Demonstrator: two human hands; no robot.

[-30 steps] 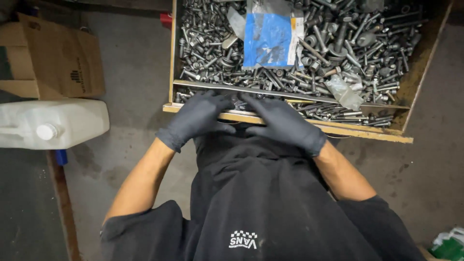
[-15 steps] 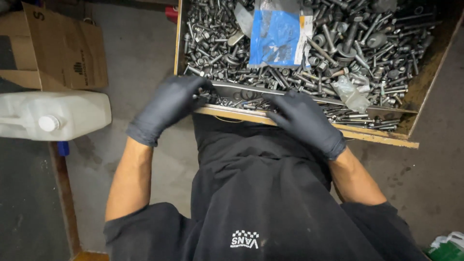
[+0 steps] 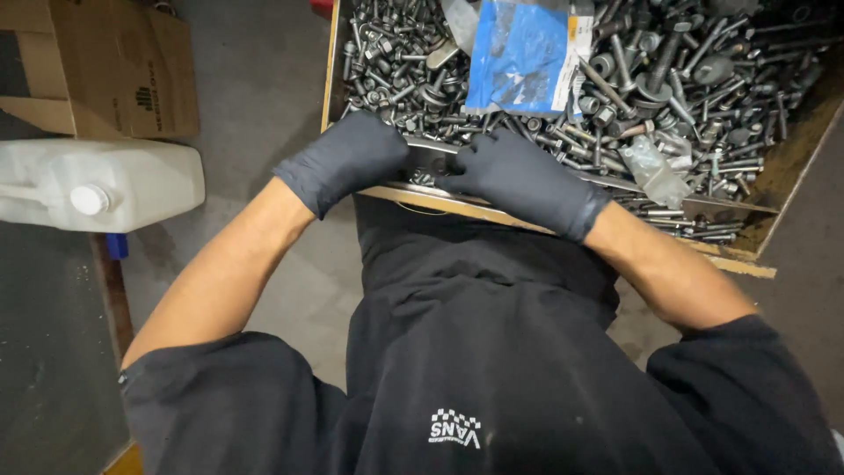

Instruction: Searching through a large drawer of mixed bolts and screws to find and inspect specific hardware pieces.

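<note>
Metal strip [image 3: 694,204] is lying flat along the near edge of the wooden crate [image 3: 743,262], among loose bolts and washers [image 3: 703,97]. Left hand [image 3: 347,158] and right hand [image 3: 519,180], both black-gloved, are curling closed over its left end. Judged stiff, heavy, sharp-edged; best gripped at the flat ends. Blue plastic bag [image 3: 519,53] is lying on the hardware; white jug [image 3: 97,185] is standing on the floor.

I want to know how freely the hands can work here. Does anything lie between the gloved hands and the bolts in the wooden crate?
Nothing visible does. The left hand and right hand already rest over the crate's near edge, on the bolts. The blue plastic bag lies farther back.
</note>
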